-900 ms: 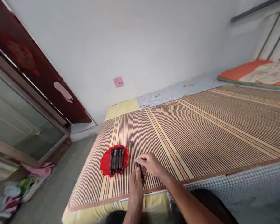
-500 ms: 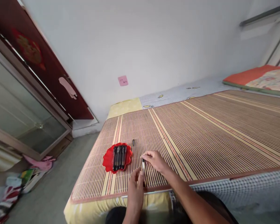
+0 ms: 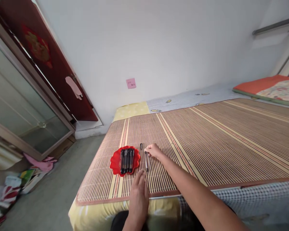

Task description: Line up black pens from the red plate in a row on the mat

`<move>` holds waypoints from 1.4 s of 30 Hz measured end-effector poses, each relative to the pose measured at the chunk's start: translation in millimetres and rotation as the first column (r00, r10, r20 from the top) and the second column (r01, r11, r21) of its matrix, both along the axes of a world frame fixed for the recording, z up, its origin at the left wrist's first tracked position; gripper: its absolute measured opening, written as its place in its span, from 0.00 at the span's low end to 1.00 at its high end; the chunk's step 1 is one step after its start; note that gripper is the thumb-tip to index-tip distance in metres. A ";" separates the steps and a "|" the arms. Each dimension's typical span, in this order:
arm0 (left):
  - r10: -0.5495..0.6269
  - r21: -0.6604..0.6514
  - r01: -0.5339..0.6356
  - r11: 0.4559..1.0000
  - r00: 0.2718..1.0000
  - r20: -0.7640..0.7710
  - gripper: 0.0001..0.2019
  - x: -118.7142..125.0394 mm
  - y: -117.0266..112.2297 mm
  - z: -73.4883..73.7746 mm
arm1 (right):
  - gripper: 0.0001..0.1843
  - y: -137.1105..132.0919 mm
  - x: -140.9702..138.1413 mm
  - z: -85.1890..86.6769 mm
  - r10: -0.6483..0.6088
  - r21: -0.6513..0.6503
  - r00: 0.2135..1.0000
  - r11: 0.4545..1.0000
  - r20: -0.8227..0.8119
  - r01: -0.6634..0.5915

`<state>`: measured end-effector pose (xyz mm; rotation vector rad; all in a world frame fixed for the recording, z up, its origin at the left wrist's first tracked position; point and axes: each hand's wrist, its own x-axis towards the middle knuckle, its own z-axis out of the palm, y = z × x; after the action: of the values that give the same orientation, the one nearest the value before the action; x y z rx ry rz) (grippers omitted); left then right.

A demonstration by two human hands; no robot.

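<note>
A slim pen [image 3: 146,163] with a clear barrel and dark upper end stands out against the striped mat, its tip pointing toward me. At its far end my right hand [image 3: 154,150] is closed in a pinch. A thin pale line beside the pen is too fine to identify. My left hand [image 3: 138,189] has its fingers stretched out, fingertips close to the pen's near end, holding nothing visible. Just beyond, a small black pen cap [image 3: 141,146] lies on the mat. To the left, a red scalloped dish [image 3: 114,162] holds several black capped pens [image 3: 126,161] side by side.
The striped mat [image 3: 195,144] covers a bed whose yellow front edge [image 3: 98,211] is close to me. A folded orange bedding piece [image 3: 252,85] lies at the far right. A white wall [image 3: 170,48] rises behind, and a glass-panelled door [image 3: 26,106] stands left.
My right hand has moved away from me, to the pen's far end. My left hand has loosened and straightened its fingers. The pen has shifted farther from the front edge.
</note>
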<state>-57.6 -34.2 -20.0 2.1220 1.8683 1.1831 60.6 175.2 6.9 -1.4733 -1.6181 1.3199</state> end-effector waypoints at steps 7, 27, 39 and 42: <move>-0.022 -0.078 0.001 0.997 0.962 -0.272 0.23 9.5 44.3 -22.5 | 0.13 -2.1 -20.9 -2.3 -0.007 0.110 0.980 0.994 0.199 -0.015; -0.003 -0.119 -0.027 0.993 0.968 -0.250 0.25 4.1 49.0 -19.0 | 0.24 -2.5 7.7 -6.0 0.053 0.456 0.879 0.839 0.474 -0.296; -0.060 -0.141 0.041 0.989 0.990 -0.130 0.30 2.9 48.7 -26.4 | 0.14 40.4 -26.4 -5.9 0.196 0.447 0.842 0.774 0.503 -0.448; -0.036 -0.139 0.020 0.990 0.993 -0.109 0.29 3.2 48.2 -27.0 | 0.14 43.2 -20.3 -8.7 0.231 0.456 0.843 0.756 0.485 -0.470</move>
<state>-54.4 13.9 -47.0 2.1720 1.8967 0.9189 40.2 218.4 -1.8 -1.1285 -2.4048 0.6065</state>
